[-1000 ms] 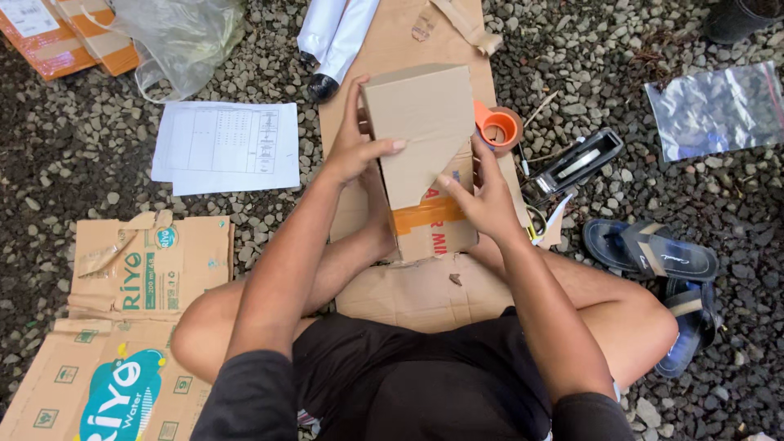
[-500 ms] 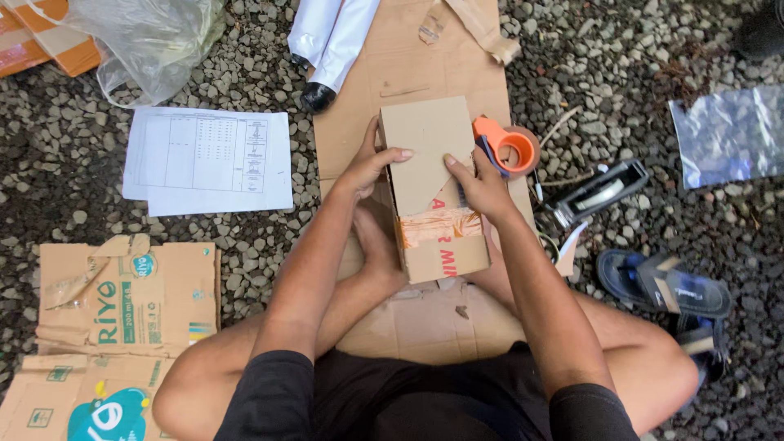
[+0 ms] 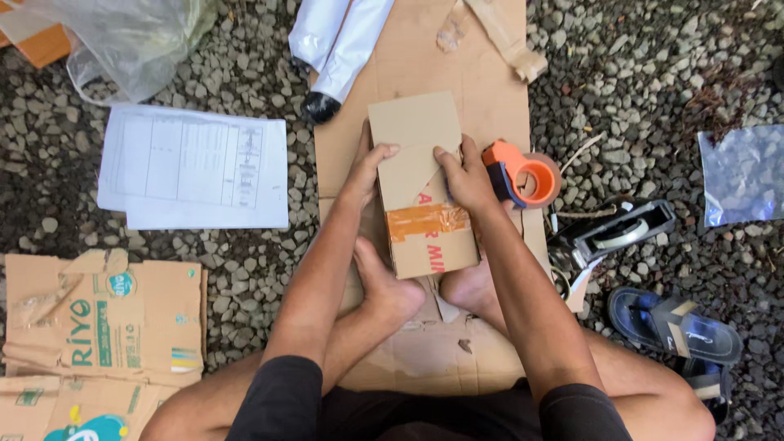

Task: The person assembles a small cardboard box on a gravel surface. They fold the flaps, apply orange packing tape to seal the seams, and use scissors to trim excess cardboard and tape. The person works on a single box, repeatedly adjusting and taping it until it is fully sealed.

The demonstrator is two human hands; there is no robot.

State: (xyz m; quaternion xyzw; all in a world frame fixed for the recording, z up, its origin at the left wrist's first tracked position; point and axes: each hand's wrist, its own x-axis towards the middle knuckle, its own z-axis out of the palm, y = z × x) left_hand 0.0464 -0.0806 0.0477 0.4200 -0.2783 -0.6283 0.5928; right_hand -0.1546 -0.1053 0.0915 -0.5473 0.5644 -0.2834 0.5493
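White printed paper sheet (image 3: 196, 167) on gravel at far left, then left hand (image 3: 366, 167) & right hand (image 3: 467, 175) both gripping small brown cardboard box w/ orange tape band (image 3: 420, 184) over flat cardboard sheet (image 3: 425, 57), orange tape roll (image 3: 527, 175) just beside right hand.

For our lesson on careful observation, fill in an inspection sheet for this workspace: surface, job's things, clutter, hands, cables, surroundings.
Surface: flattened cardboard sheet laid on gravel ground.
Job's things: small cardboard box with an orange tape band across it, propped between the person's feet.
Clutter: orange tape roll and black tape dispenser right of the box; printed paper sheets; clear plastic bag; silver pouches; flattened printed cartons.
Hands: left hand and right hand both grip the box's sides, thumbs on its top face.
Cables: nothing seen.
Surroundings: blue sandals; small plastic bag.
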